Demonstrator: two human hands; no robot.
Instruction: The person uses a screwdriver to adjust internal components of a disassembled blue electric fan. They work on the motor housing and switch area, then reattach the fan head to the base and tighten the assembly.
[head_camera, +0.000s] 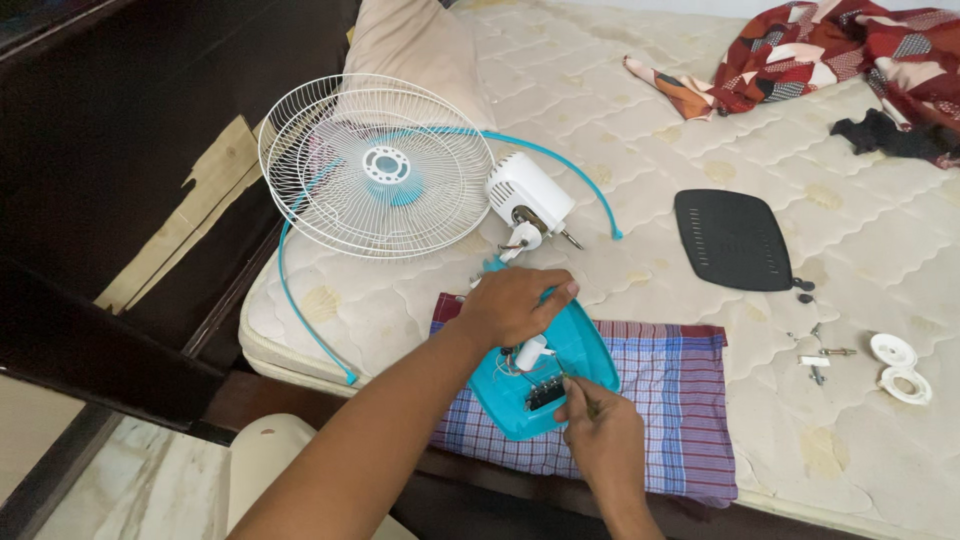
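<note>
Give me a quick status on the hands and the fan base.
Left hand gripping upturned turquoise plastic fan base. Right hand pinching thin tool at its wiring. Nothing blocking.

A home bedroom; a bare quilted mattress (700, 130), a pillow (415, 45) and crumpled patterned cloth (830, 45).

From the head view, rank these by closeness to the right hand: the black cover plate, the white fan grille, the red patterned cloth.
From the right hand:
1. Black cover plate, up and to its right on the mattress.
2. White fan grille, up to its left.
3. Red patterned cloth, at the far right corner.
</note>
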